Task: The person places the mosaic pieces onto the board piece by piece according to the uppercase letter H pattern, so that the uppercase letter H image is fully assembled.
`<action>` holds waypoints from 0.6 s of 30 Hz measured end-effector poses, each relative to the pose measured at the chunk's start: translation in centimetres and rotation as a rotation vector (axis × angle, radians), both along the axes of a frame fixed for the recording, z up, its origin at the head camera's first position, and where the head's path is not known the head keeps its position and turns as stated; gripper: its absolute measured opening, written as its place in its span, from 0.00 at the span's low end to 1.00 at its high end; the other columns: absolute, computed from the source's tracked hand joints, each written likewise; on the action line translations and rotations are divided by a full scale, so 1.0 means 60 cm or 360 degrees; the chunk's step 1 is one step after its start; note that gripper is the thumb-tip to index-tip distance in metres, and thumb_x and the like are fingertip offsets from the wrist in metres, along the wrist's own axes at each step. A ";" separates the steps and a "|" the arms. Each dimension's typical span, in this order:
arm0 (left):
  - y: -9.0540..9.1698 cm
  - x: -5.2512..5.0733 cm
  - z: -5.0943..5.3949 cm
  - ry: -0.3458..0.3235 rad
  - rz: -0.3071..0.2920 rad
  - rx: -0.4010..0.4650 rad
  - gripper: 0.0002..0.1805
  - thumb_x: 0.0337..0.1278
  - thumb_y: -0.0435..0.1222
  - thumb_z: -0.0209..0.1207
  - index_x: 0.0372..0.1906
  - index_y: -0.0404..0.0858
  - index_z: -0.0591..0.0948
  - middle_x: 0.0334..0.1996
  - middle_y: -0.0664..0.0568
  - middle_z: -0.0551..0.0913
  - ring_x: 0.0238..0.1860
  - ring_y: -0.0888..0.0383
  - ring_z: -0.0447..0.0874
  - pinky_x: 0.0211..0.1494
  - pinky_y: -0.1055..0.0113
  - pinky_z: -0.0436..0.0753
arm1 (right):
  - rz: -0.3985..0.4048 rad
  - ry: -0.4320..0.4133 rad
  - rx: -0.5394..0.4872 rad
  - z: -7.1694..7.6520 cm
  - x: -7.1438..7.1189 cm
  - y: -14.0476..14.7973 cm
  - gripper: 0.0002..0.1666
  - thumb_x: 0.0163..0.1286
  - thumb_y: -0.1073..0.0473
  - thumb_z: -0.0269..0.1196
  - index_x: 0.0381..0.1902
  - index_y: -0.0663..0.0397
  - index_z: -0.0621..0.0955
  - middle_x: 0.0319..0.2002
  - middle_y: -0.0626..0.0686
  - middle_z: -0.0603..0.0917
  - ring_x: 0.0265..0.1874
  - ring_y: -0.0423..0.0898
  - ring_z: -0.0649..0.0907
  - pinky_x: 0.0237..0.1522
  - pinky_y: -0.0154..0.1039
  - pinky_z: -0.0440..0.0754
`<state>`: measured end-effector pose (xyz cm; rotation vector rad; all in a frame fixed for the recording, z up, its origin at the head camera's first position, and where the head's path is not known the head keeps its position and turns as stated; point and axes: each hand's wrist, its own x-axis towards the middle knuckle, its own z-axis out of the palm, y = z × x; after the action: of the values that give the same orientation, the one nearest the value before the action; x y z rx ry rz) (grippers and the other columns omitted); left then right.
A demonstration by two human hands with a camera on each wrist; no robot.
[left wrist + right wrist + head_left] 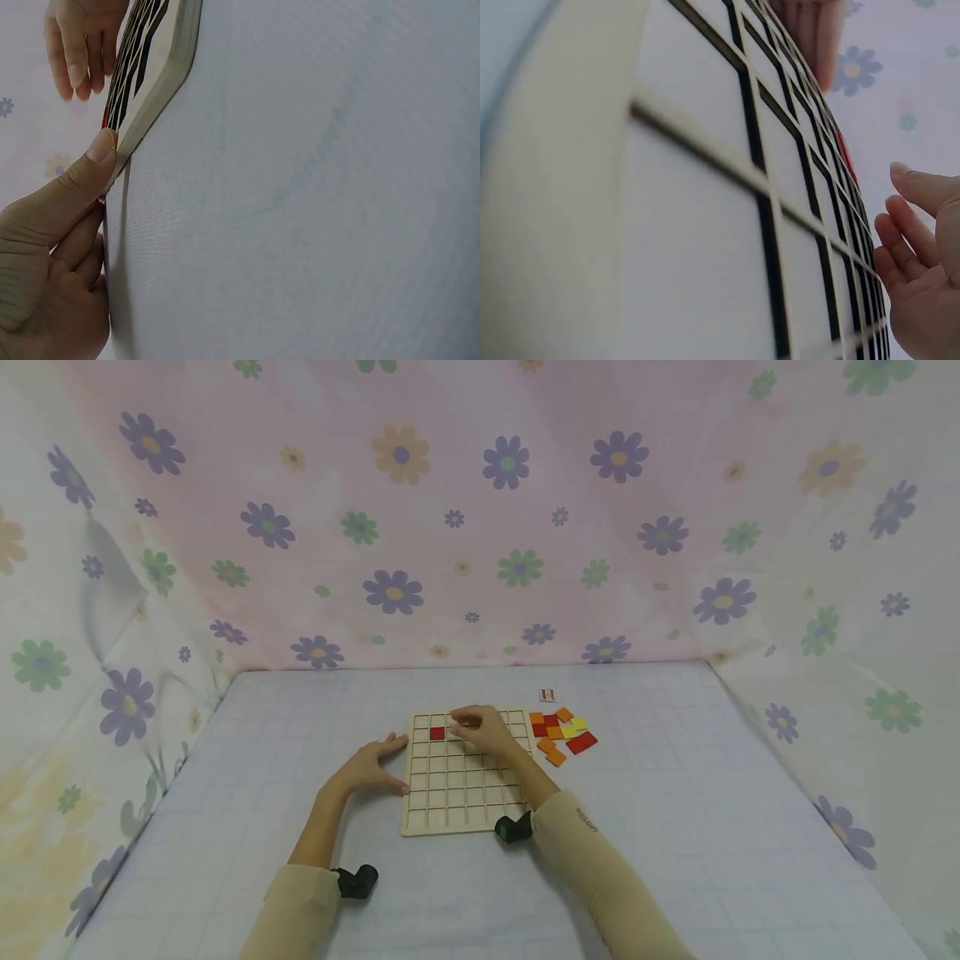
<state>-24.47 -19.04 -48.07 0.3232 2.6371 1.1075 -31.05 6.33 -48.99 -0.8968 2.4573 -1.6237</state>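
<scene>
A wooden grid board [417, 810] with square cells lies flat on the table. One red tile [437, 733] sits in a cell of its upper left part. My left hand [367, 767] is spread along the board's left edge, thumb and fingertips touching it; in the left wrist view the thumb [82, 169] rests against the rim. My right hand [483, 731] is over the upper middle of the board, just right of the red tile. In the right wrist view, the right hand's thumb and fingers [911, 232] are apart, and no piece shows between them.
Right of the board lies a loose group of red, orange and yellow tiles [555, 732], some touching or overlapping. Behind them is a small printed card [549, 694]. Flowered cloth [480, 527] hangs at the back and sides of the pale table [675, 827].
</scene>
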 end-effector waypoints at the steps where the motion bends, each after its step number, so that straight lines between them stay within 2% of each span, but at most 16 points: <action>1: 0.000 0.000 0.000 0.0001 -0.0001 0.0000 0.53 0.29 0.39 0.77 0.68 0.33 0.64 0.70 0.34 0.54 0.70 0.36 0.49 0.70 0.42 0.51 | -0.0007 0.0019 -0.0060 0.008 0.008 0.011 0.19 0.63 0.68 0.62 0.50 0.75 0.78 0.49 0.69 0.81 0.47 0.60 0.81 0.50 0.45 0.81; 4: -0.001 0.000 0.000 -0.0006 0.0008 0.0003 0.53 0.29 0.40 0.77 0.68 0.34 0.64 0.70 0.35 0.53 0.71 0.36 0.48 0.70 0.41 0.51 | -0.0061 0.0058 -0.0154 0.030 0.026 0.053 0.17 0.62 0.72 0.61 0.47 0.80 0.77 0.46 0.73 0.80 0.44 0.63 0.81 0.48 0.46 0.81; 6: -0.002 0.000 0.001 -0.0013 0.0015 0.0005 0.53 0.29 0.40 0.77 0.68 0.35 0.64 0.70 0.35 0.53 0.71 0.35 0.47 0.70 0.40 0.50 | -0.0132 0.0074 -0.0149 0.048 0.039 0.085 0.16 0.60 0.74 0.61 0.45 0.82 0.77 0.44 0.75 0.79 0.43 0.65 0.81 0.46 0.48 0.82; 7: -0.002 0.000 0.001 -0.0015 0.0017 0.0006 0.53 0.29 0.40 0.77 0.69 0.35 0.64 0.70 0.36 0.53 0.71 0.35 0.47 0.70 0.40 0.50 | -0.0178 0.0098 -0.0149 0.049 0.041 0.103 0.15 0.60 0.74 0.62 0.44 0.82 0.77 0.42 0.76 0.79 0.41 0.64 0.81 0.44 0.46 0.82; 9: -0.002 -0.001 0.001 -0.0018 0.0020 0.0001 0.54 0.29 0.41 0.77 0.69 0.36 0.64 0.70 0.36 0.53 0.71 0.35 0.47 0.70 0.39 0.50 | -0.0283 0.0107 -0.0133 0.040 0.037 0.141 0.15 0.59 0.72 0.63 0.43 0.79 0.78 0.41 0.74 0.81 0.39 0.62 0.81 0.40 0.38 0.82; 14: -0.002 -0.001 -0.001 -0.0020 0.0013 -0.0012 0.53 0.29 0.41 0.77 0.69 0.36 0.64 0.70 0.36 0.53 0.71 0.35 0.47 0.70 0.40 0.50 | -0.0590 0.0136 -0.0005 0.017 0.037 0.234 0.15 0.59 0.68 0.65 0.43 0.73 0.80 0.40 0.69 0.83 0.37 0.58 0.80 0.35 0.31 0.79; 18: -0.002 0.000 0.000 -0.0038 0.0012 0.0004 0.53 0.30 0.40 0.76 0.69 0.35 0.64 0.70 0.35 0.53 0.71 0.35 0.47 0.70 0.40 0.50 | -0.0787 0.0020 0.0170 0.014 0.056 0.292 0.18 0.61 0.65 0.64 0.49 0.69 0.79 0.45 0.66 0.81 0.43 0.58 0.79 0.43 0.38 0.78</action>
<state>-24.47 -19.15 -48.07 0.2985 2.6184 1.1105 -27.67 23.84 -48.13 -0.2942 2.9037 -1.5786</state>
